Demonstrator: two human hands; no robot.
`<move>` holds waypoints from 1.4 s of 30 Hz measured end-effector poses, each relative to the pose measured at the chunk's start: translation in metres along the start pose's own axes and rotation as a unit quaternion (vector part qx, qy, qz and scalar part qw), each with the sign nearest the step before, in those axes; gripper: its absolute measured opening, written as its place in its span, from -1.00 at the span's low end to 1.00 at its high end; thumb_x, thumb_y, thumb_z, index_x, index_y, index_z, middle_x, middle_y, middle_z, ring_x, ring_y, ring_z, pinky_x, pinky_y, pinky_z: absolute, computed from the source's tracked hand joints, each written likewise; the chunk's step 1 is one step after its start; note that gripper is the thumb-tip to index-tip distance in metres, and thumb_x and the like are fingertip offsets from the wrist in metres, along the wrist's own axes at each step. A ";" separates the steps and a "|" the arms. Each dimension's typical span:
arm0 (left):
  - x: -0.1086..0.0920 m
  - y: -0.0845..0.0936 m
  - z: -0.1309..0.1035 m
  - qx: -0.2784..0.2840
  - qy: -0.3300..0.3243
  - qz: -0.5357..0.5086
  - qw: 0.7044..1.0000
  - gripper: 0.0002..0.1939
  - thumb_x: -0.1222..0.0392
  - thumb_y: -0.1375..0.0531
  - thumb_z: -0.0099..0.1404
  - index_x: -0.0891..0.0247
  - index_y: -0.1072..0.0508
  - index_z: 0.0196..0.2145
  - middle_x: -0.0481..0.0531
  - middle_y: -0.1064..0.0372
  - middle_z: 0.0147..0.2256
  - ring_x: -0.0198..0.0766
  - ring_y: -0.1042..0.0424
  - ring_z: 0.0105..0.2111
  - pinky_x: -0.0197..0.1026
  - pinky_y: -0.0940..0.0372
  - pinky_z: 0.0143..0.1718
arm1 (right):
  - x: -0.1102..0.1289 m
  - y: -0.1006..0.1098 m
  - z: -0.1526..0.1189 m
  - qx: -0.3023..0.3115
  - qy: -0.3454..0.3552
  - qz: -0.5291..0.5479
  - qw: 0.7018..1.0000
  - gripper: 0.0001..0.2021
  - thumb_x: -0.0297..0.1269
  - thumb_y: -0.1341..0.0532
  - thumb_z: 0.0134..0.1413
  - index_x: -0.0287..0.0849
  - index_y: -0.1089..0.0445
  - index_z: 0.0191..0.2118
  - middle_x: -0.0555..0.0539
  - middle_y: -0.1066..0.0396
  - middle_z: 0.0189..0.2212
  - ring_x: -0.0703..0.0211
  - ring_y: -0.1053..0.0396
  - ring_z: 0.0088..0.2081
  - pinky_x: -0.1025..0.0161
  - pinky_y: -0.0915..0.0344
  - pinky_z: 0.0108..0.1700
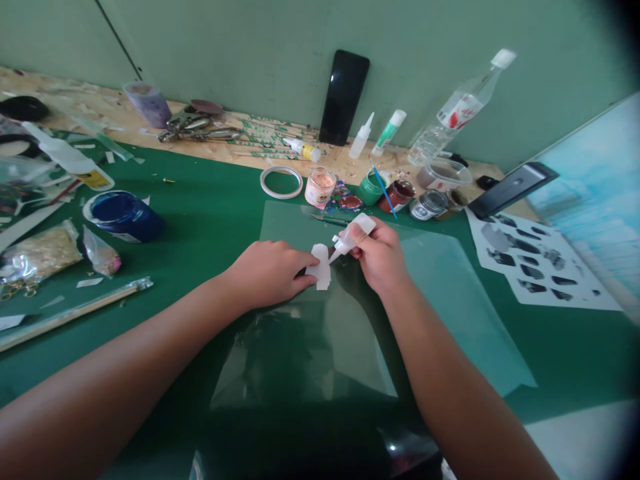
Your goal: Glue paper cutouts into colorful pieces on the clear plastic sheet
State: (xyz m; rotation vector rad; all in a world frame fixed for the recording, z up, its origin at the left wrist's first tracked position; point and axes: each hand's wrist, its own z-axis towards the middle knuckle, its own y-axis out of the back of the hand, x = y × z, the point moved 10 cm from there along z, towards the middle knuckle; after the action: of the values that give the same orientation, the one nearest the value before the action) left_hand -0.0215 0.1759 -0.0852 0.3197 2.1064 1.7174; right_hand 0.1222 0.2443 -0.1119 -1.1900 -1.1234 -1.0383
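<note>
A small white cut-out piece (323,268) is pinched at its left edge between the thumb and forefinger of my left hand (273,272). My right hand (379,257) grips a small white glue bottle (361,230), tilted down and to the left, its nozzle tip at the right edge of the white piece. The bottle's cap seems to be between the fingers of that same hand. Beneath both hands lie clear plastic sheets (310,353) on the green mat (175,373).
Behind the hands stand open paint jars (321,187), a phone (345,98), glue bottles (362,137) and a plastic bottle (457,113). A blue paint jar (123,217) and plastic bags (43,253) are at left. Sheets with dark shapes (540,263) lie at right.
</note>
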 end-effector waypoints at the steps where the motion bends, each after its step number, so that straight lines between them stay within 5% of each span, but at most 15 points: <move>1: 0.000 0.000 0.000 0.002 0.001 0.000 1.000 -0.62 -0.06 -0.08 0.36 -0.08 -0.49 0.07 0.06 -0.57 -0.28 0.00 -0.55 -0.24 -0.13 -0.32 -0.32 | 0.000 0.000 0.000 0.002 0.001 0.003 1.000 -0.65 -0.04 -0.46 -0.14 -0.18 -0.37 -0.44 0.00 -0.42 -0.52 0.36 -0.12 -0.57 0.31 0.02 -0.53; 42: 0.001 -0.002 0.000 0.000 0.000 -0.007 1.000 -0.63 -0.08 -0.09 0.36 -0.11 -0.49 0.06 0.02 -0.57 -0.27 -0.01 -0.54 -0.25 -0.15 -0.29 -0.35 | 0.001 -0.010 -0.005 0.100 -0.012 -0.064 0.993 -0.68 -0.03 -0.41 -0.02 -0.14 -0.36 -0.41 0.03 -0.39 -0.51 0.30 -0.22 -0.53 0.28 -0.05 -0.50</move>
State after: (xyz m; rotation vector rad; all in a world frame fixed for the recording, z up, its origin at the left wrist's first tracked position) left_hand -0.0222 0.1763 -0.0876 0.3042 2.1032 1.7103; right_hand 0.1125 0.2383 -0.1097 -0.9846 -1.3038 -0.9842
